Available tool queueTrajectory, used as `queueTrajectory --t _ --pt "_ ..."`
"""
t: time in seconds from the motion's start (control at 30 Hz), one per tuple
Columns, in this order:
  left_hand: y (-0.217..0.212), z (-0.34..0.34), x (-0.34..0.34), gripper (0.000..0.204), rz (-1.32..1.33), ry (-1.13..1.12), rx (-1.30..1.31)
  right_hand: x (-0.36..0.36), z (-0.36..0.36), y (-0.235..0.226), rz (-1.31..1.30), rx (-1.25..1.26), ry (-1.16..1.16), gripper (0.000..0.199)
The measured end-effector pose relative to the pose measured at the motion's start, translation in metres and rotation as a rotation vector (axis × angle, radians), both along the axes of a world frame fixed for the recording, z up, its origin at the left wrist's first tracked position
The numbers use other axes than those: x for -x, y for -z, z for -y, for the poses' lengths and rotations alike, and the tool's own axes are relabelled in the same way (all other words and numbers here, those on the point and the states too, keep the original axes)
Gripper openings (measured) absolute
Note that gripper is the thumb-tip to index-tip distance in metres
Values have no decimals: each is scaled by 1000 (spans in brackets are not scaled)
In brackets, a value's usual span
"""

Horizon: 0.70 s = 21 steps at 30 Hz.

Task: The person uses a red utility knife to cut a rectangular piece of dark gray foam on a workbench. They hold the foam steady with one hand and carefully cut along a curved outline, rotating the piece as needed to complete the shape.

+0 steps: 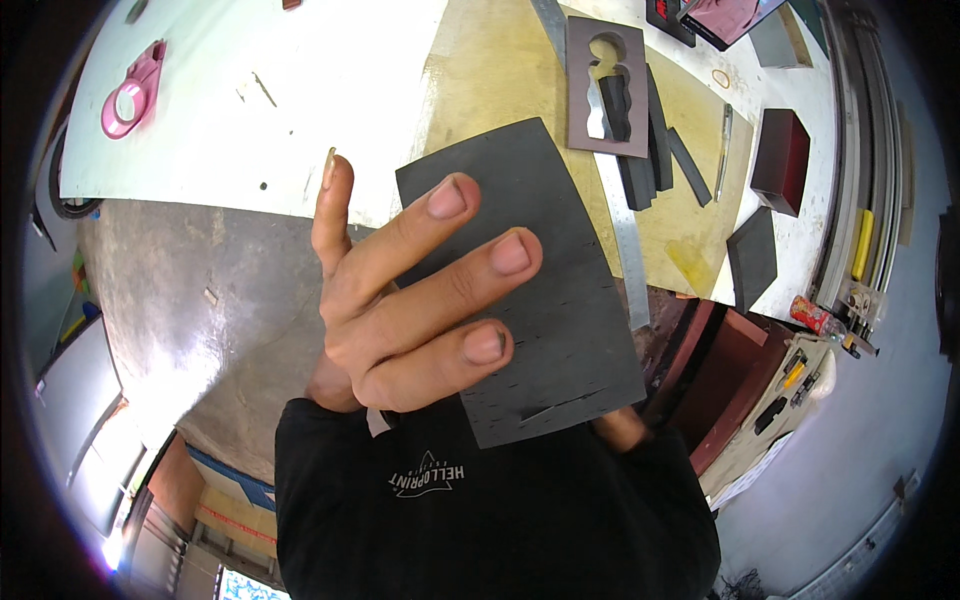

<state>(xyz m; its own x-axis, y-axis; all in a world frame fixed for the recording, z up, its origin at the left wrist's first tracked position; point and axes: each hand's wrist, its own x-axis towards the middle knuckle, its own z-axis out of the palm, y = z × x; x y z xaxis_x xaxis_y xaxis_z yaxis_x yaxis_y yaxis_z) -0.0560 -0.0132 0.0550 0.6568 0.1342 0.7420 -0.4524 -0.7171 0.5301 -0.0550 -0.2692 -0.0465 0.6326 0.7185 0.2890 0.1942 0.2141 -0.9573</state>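
Note:
A dark grey foam-like sheet (560, 300) is held up close in front of my chest, slightly bowed, with small nicks and a slit near its lower edge. My left hand (410, 290) reaches over its left side. Three fingers lie across the sheet's face, the little finger sticks up, and the thumb is hidden. A small pale piece (378, 422) peeks out under that hand; its kind is unclear. Behind the sheet's lower right corner only a bit of my right arm (622, 430) shows; the sheet covers my right hand.
On the white table (300, 90) lie a tan cutting mat (480, 70), a metal ruler (622, 230), a grey cut-out insert (607, 85), dark strips (690, 165), a pen (724, 140), a dark red box (780, 160) and a pink tape dispenser (135, 95). A phone (728, 20) sits far right.

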Motion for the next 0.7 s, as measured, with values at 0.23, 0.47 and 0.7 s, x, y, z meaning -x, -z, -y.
queueTrajectory --t 0.23,0.47,0.7 --pt "-9 -4 -8 30 -42 136 -102 -8 -13 -20 54 19 18 50" --pt "5 -16 -29 27 26 126 -189 -7 -17 -44 -45 169 83 42" --pt "11 -17 -42 27 -3 73 -75 -4 -29 -27 -237 104 167 46"
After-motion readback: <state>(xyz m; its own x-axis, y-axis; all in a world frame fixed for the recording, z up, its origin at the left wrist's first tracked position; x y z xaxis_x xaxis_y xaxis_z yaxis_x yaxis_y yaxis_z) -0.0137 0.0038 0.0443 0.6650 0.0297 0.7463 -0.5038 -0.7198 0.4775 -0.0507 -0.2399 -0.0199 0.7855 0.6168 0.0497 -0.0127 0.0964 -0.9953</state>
